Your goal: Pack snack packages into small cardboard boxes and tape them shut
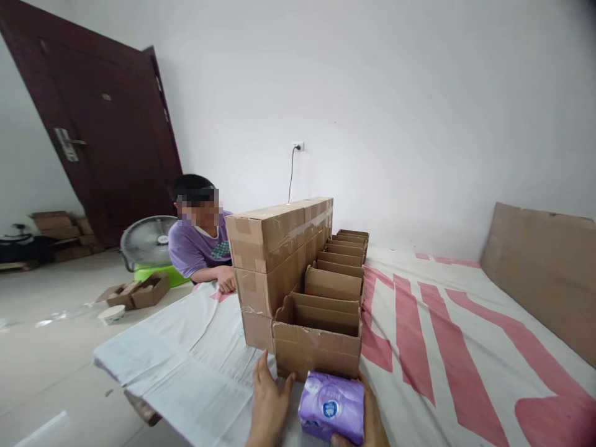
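Observation:
A purple plastic-wrapped tissue pack (331, 406) with a round blue logo sits low in the view. My right hand (372, 413) grips it from its right side, the thumb at its lower edge. To the left of the pack, my left hand (271, 400) is open, fingers spread and pointing forward, with nothing in it. Its fingertips are close to the lower left corner of the nearest open cardboard box (316, 347); whether they touch it I cannot tell. Behind that box, several more open cardboard boxes (334, 282) run in a row toward the wall.
A tall stack of closed cartons (285, 248) stands left of the row. Beyond it, a person in a purple shirt (193, 248) leans on the cloth-covered table (410, 379). A cardboard sheet (542, 273) stands at right. On the floor are a fan (151, 242) and small boxes (149, 290).

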A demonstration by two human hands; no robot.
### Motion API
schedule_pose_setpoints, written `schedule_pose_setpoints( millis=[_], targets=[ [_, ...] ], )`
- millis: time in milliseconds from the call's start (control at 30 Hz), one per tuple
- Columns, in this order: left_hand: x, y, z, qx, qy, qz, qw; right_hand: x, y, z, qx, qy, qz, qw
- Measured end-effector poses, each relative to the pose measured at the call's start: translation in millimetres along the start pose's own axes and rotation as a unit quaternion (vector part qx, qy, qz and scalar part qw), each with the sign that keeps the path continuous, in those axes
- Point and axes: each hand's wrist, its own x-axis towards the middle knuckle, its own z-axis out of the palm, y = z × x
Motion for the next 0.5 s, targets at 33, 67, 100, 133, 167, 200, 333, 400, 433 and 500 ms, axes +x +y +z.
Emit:
schedule_pose_setpoints(
  millis=[33,67,100,133,167,200,333,400,433,500],
  targets=[
    [-5.0,2.3,-2.1,0.038,0.032,0.035,0.998,-1.4,-1.4,1.0,0.028,0.021,-0.003,0.999],
    [-8.9,5.4,-4.1,0.067,0.030,0.066,0.995,-1.6,-5.2,1.0,0.052,0.034,-0.002,0.998],
    [-11.2,9.4,-5.5,0.083,-0.008,0.082,0.993,-0.8,-10.6,0.1,0.073,0.036,0.002,0.997],
    [-11.9,13.9,-6.2,0.093,-0.070,0.079,0.990,0.7,-16.9,-1.2,0.092,0.036,0.009,0.995],
    [-11.0,18.9,-6.0,0.101,-0.138,0.062,0.983,2.5,-23.3,-2.6,0.110,0.035,0.019,0.993],
    [-8.8,24.0,-4.8,0.111,-0.197,0.039,0.973,4.4,-29.3,-3.6,0.129,0.033,0.033,0.991],
    [4.4,41.5,5.2,0.179,-0.261,-0.006,0.949,7.9,-41.6,-2.7,0.190,0.050,0.091,0.976],
    [9.2,47.8,10.5,0.222,-0.260,-0.011,0.939,7.3,-41.8,-1.0,0.198,0.047,0.106,0.973],
    [10.8,50.6,12.8,0.244,-0.262,-0.012,0.934,6.8,-41.3,-0.4,0.200,0.047,0.109,0.973],
    [13.2,56.0,16.8,0.278,-0.267,-0.011,0.923,6.3,-40.5,0.2,0.201,0.050,0.113,0.972]
  ],
)
